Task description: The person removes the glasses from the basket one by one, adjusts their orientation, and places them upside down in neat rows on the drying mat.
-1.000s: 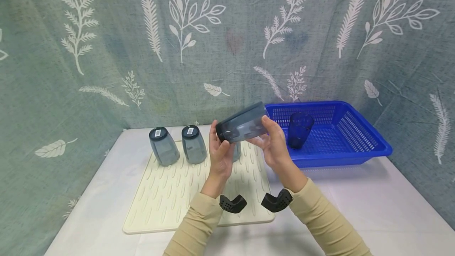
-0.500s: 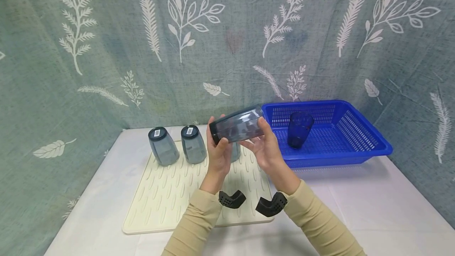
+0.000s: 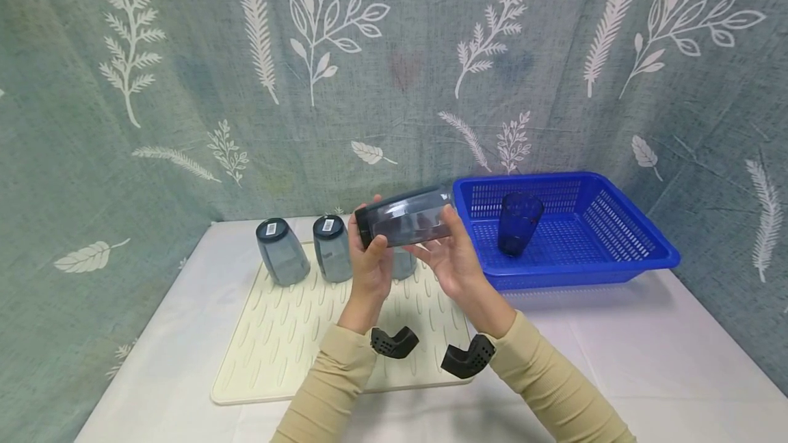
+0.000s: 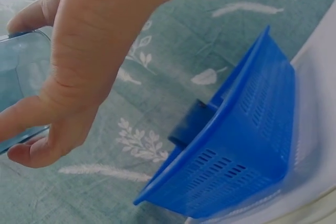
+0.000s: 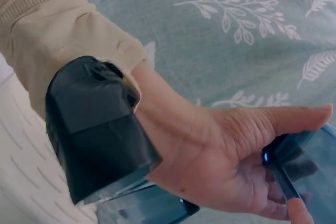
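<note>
Both hands hold a smoky blue tumbler (image 3: 406, 219) on its side above the mat. Its dark base points left and its rim points right, toward the basket. My left hand (image 3: 371, 269) grips the base end, thumb in front and fingers behind; the right wrist view shows this grip (image 5: 210, 156) from the side. Near the rim, my right hand (image 3: 454, 262) pinches the tumbler with its thumb on the near side and fingers below. In the left wrist view the right hand (image 4: 84, 51) spans the rim end of the tumbler (image 4: 21, 72).
Upside-down tumblers with barcode stickers (image 3: 283, 255) (image 3: 332, 251) stand on the cream ribbed drying mat (image 3: 295, 347). A third tumbler (image 3: 403, 264) is partly hidden behind my hands. A blue plastic basket (image 3: 591, 269) at right holds a tumbler (image 3: 520, 224). A patterned curtain (image 3: 394, 87) hangs behind.
Both hands and the held tumbler have shifted left, and the tumbler has turned closer to level. The tumblers on the mat and in the basket have stayed put.
</note>
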The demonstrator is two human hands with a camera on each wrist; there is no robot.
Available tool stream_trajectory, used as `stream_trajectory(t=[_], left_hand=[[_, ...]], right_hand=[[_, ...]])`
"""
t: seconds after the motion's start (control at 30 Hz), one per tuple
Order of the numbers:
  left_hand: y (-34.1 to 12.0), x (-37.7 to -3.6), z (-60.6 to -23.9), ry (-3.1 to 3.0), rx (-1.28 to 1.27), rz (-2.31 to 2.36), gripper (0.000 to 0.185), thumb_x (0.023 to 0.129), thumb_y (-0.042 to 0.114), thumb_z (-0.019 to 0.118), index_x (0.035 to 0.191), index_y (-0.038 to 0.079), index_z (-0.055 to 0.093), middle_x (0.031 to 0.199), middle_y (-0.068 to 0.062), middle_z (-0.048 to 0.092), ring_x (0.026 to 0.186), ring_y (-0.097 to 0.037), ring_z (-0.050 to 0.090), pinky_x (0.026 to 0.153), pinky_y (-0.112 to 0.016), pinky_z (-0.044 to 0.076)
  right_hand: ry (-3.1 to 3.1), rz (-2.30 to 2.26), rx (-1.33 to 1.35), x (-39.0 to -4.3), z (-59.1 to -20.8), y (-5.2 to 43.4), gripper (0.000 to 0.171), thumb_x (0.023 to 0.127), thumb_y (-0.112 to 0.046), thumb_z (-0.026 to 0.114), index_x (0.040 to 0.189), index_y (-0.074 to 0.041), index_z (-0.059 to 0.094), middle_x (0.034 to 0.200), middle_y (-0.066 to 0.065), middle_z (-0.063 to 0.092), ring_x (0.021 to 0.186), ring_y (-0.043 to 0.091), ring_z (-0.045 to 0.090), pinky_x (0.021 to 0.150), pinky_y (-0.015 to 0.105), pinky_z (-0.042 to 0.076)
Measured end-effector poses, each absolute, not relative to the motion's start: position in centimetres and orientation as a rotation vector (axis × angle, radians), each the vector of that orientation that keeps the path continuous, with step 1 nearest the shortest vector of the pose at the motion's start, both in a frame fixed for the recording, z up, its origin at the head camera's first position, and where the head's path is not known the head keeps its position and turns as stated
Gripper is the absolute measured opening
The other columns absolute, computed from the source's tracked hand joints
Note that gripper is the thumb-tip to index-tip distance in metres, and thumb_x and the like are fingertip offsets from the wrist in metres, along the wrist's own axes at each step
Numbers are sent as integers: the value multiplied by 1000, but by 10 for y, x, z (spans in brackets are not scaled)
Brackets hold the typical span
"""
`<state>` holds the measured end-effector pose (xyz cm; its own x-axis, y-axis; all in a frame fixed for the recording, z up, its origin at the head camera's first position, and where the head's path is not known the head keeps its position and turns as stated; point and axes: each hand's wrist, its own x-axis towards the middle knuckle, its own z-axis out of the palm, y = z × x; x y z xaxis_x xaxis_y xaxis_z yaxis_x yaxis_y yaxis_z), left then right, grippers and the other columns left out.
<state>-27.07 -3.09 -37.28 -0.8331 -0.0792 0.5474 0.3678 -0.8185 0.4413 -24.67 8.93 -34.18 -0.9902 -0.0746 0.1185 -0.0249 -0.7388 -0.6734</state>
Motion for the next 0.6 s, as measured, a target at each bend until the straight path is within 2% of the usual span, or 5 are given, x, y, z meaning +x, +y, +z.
stream_trajectory(t=[0.2,0.33,0.43,0.6], left_hand=[[-38,-269,-368,-800,-734,-2690,70,59,21,87,113,14,43,125,-3,48,102,-14,53,86,-21,47],[-44,-269,-364,-862,-721,-2673,70,57,22,87,112,14,44,122,-3,49,100,-15,53,83,-23,48],[-49,-268,-361,-939,-732,-2632,69,58,24,87,112,13,47,119,-3,51,99,-15,53,80,-23,49],[-58,-268,-359,-1009,-763,-2580,67,60,23,87,113,12,48,119,-4,51,97,-14,51,77,-22,49]], right_hand=[[1165,-2762,-261,-244,-345,92,53,78,-51,66,116,-17,51,101,0,65,101,23,60,85,48,48],[1201,-2650,-234,-243,-349,95,59,83,-54,57,126,-15,44,112,5,59,114,31,51,89,53,44],[1215,-2589,-198,-243,-353,96,55,88,-50,52,130,-16,39,121,10,49,120,36,42,92,55,42],[1238,-2556,-195,-244,-358,97,47,89,-41,53,128,-19,39,123,11,43,121,39,39,90,56,42]])
